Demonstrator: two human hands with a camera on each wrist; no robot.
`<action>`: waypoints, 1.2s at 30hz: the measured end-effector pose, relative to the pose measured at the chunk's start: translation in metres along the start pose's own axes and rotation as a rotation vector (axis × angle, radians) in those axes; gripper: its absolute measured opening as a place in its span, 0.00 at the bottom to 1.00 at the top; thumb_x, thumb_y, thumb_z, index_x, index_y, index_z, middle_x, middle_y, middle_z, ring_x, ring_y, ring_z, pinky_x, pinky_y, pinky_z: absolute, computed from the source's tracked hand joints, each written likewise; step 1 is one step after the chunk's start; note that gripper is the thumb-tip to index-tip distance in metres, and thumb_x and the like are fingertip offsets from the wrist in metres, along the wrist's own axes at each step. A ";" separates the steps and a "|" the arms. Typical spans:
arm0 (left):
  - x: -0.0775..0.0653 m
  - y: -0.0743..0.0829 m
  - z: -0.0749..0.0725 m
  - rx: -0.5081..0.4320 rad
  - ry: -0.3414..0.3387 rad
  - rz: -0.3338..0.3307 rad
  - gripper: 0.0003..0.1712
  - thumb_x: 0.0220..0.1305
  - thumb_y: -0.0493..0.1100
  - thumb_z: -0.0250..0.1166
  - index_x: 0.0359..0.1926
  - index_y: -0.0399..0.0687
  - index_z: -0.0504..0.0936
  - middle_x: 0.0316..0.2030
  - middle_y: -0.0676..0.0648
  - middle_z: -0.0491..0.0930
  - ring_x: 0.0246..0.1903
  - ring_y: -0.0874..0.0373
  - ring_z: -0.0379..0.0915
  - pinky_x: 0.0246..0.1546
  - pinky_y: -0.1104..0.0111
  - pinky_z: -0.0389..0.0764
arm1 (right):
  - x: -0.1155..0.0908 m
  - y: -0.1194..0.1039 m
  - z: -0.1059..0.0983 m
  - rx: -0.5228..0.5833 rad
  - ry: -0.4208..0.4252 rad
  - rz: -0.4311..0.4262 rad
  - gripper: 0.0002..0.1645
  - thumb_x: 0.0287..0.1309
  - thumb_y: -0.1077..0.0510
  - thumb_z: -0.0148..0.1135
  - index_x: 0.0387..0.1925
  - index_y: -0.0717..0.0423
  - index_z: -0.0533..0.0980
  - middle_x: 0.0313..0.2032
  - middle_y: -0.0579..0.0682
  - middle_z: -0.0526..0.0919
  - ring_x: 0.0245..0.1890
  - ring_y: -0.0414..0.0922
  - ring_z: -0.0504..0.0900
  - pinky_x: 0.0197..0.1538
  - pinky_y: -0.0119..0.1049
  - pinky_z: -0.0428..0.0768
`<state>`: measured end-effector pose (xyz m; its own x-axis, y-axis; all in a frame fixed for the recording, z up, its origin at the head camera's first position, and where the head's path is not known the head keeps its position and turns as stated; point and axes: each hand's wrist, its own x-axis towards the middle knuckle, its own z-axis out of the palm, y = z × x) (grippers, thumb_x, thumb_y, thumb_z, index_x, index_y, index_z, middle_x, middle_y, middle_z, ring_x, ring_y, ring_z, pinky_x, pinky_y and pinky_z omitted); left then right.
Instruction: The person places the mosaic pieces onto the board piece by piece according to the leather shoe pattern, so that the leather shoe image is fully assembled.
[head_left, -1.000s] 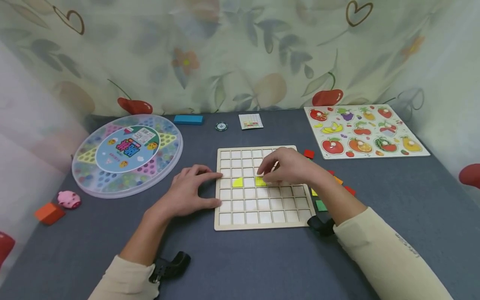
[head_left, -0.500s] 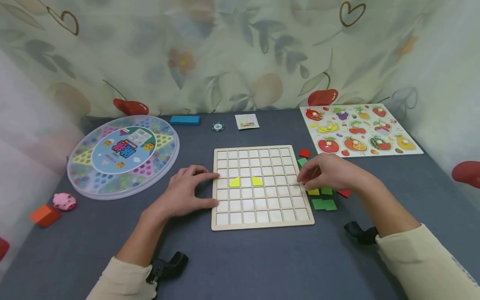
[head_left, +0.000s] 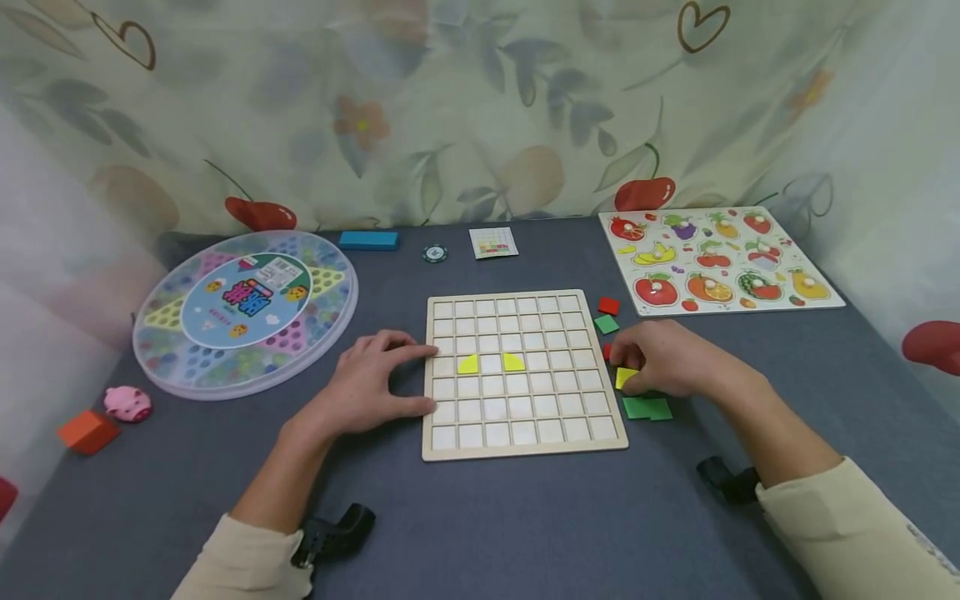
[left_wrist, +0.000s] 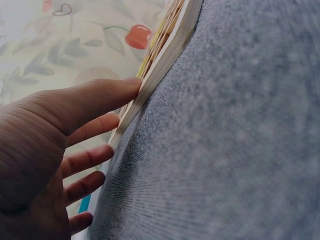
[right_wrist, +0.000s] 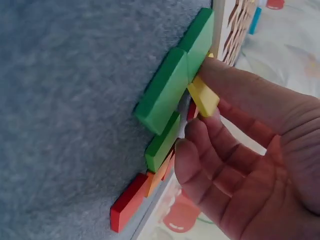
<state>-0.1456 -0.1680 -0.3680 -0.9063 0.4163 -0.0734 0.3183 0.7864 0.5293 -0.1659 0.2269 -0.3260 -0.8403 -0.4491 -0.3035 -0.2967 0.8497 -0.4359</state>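
Observation:
A wooden grid board [head_left: 525, 408] with white cells lies in the middle of the table, two yellow round-cornered tiles [head_left: 468, 364] sitting in one of its rows. Thumb and index finger of my left hand [head_left: 375, 383] rest against the board's left edge, spread apart; the left wrist view shows the thumb tip on the wooden side. Just beyond the right edge, my right hand [head_left: 675, 362] pinches a yellow tile [right_wrist: 204, 97] between thumb and fingers, low among the loose tiles. Two green tiles [right_wrist: 167, 90] lie right beside it.
More loose tiles, among them a red one [head_left: 609, 306], lie along the board's right side. Behind stand a fruit puzzle board [head_left: 720, 287], a small pattern card [head_left: 493, 242], a chip [head_left: 435, 253] and a blue block [head_left: 368, 241]. A round game box [head_left: 247, 375], pig figure [head_left: 128, 403] and orange block [head_left: 88, 432] are left.
My right hand has left the second yellow tile in the board, moved right to the loose tiles and taken hold of a yellow one. The left hand has stayed at the board's edge.

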 end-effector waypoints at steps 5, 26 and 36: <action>0.000 -0.001 -0.001 -0.001 0.002 -0.002 0.41 0.59 0.59 0.75 0.72 0.58 0.75 0.67 0.41 0.68 0.65 0.39 0.59 0.66 0.37 0.57 | 0.002 -0.005 -0.005 0.085 0.013 0.020 0.03 0.58 0.61 0.73 0.34 0.52 0.85 0.27 0.46 0.79 0.30 0.44 0.75 0.34 0.39 0.76; -0.002 0.000 0.000 -0.008 0.006 0.002 0.41 0.59 0.60 0.75 0.72 0.58 0.75 0.67 0.41 0.68 0.65 0.39 0.59 0.66 0.37 0.57 | 0.056 -0.078 0.006 0.364 -0.039 -0.129 0.06 0.62 0.66 0.67 0.40 0.58 0.86 0.26 0.50 0.83 0.26 0.45 0.81 0.39 0.42 0.83; -0.002 0.001 0.000 -0.011 0.014 -0.011 0.40 0.58 0.59 0.75 0.71 0.59 0.76 0.66 0.42 0.69 0.66 0.40 0.60 0.67 0.38 0.57 | 0.073 -0.102 0.021 0.330 -0.118 -0.148 0.06 0.57 0.69 0.68 0.34 0.56 0.85 0.25 0.48 0.84 0.24 0.42 0.81 0.36 0.35 0.81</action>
<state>-0.1437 -0.1676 -0.3670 -0.9135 0.4011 -0.0678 0.3053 0.7861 0.5375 -0.1870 0.1015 -0.3214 -0.7358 -0.6051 -0.3040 -0.2328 0.6476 -0.7255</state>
